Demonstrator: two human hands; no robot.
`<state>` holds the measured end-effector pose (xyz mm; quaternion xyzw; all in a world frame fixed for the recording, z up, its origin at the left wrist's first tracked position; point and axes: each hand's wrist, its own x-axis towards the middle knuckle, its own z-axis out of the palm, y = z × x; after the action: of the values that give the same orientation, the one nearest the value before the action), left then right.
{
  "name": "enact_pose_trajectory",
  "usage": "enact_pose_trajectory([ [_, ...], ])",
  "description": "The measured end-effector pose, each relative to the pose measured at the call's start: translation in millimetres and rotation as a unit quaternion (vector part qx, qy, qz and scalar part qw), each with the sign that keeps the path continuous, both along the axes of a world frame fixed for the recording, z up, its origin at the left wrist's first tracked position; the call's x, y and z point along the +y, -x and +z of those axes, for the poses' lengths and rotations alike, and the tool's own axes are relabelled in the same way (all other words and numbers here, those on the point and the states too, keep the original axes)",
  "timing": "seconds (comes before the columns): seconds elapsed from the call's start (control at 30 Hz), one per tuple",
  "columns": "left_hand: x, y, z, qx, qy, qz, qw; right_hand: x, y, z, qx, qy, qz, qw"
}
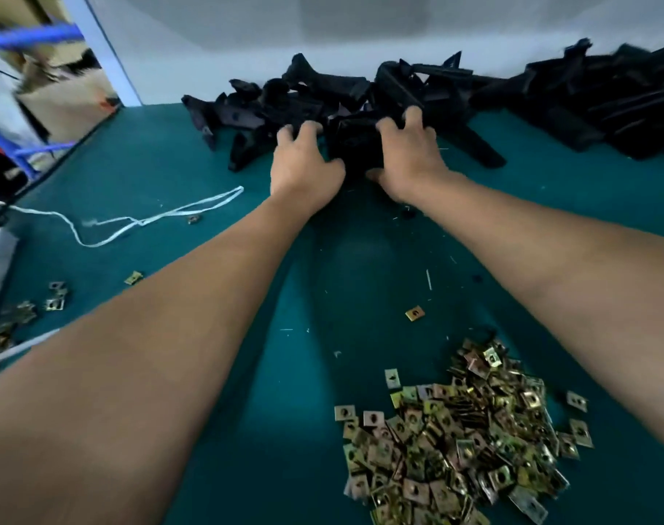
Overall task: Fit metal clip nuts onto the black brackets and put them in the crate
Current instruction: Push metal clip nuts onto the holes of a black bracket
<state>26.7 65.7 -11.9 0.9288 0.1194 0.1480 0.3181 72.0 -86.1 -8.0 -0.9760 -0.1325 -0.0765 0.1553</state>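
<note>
A heap of black brackets [360, 92] lies along the far edge of the green table, stretching to the right. Both arms reach out to it. My left hand [304, 161] and my right hand [410, 157] curl their fingers round a bunch of black brackets [355, 142] at the front of the heap, one hand on each side. A pile of brass-coloured metal clip nuts [463, 437] lies near the front right of the table. No crate is in view.
A white cord [141, 221] loops across the green table [171, 164] at left. Loose clip nuts [54, 297] lie scattered at the left edge, and one single clip nut [415, 313] sits mid-table. Cardboard boxes and a blue frame [27, 36] stand beyond the left edge.
</note>
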Motion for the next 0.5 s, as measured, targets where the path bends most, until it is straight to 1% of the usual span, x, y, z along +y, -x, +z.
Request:
enact_pose_trajectory([
  [0.03,-3,-2,1,0.011,0.015,-0.011,1.0,-4,2,0,-0.013,-0.024,0.015,1.0],
  [0.1,-9,-4,3,0.048,0.017,-0.018,0.999,-15,11,0,-0.041,-0.097,0.038,0.994],
  [0.17,-13,0,5,0.056,-0.025,0.004,0.998,-29,27,2,-0.091,-0.188,0.033,0.977],
  [0.23,-20,10,10,-0.001,-0.078,0.051,0.996,-44,45,10,-0.158,-0.279,0.014,0.947],
  [0.27,-28,19,13,-0.044,-0.07,0.067,0.994,-52,56,15,-0.183,-0.316,0.01,0.931],
  [0.3,-36,27,16,-0.081,-0.016,0.067,0.994,-57,67,20,-0.197,-0.347,0.012,0.917],
  [0.33,-46,35,22,-0.092,0.1,0.048,0.99,-60,79,24,-0.197,-0.378,0.022,0.905],
  [0.37,-60,45,28,-0.065,0.271,0.009,0.96,-64,95,28,-0.178,-0.411,0.045,0.893],
  [0.4,-73,54,35,-0.019,0.443,-0.044,0.895,-64,110,29,-0.142,-0.447,0.079,0.88],
  [0.43,-83,62,39,0.025,0.562,-0.09,0.821,-63,123,30,-0.094,-0.477,0.116,0.866],
  [0.47,-91,73,42,0.054,0.629,-0.124,0.766,-65,141,30,-0.048,-0.491,0.155,0.856],
  [0.5,-94,77,44,0.06,0.673,-0.134,0.725,-64,150,28,-0.012,-0.494,0.188,0.849],
])
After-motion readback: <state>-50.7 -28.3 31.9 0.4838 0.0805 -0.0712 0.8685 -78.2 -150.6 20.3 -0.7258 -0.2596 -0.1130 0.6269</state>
